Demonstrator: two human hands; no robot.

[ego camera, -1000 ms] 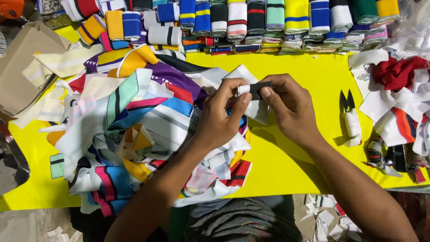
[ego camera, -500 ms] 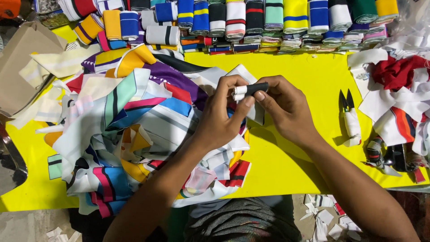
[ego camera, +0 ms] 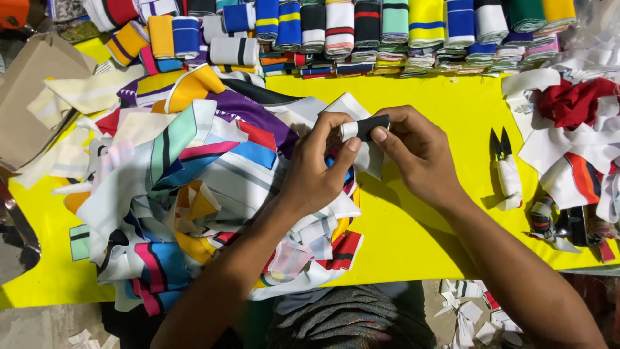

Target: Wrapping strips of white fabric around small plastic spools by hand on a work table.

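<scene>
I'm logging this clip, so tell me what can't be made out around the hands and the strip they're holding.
Head view only:
- Strip: black and white, pinched by left hand and right hand; its far end and length are hidden behind the fingers.
- Fabric pile: lower layers are covered by the top pieces and the left forearm.
- Rolls: cut off by the top edge.
- Snips: handle wrapped in white; its make-up can't be told.

Thread snips [ego camera: 506, 169] on yellow table [ego camera: 439, 116], rolled striped collars [ego camera: 361, 29] along far edge, cardboard box [ego camera: 29, 97] at left.

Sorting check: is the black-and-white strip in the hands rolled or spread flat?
Rolled: the strip forms a tight tube pinched between left hand and right hand.
</scene>
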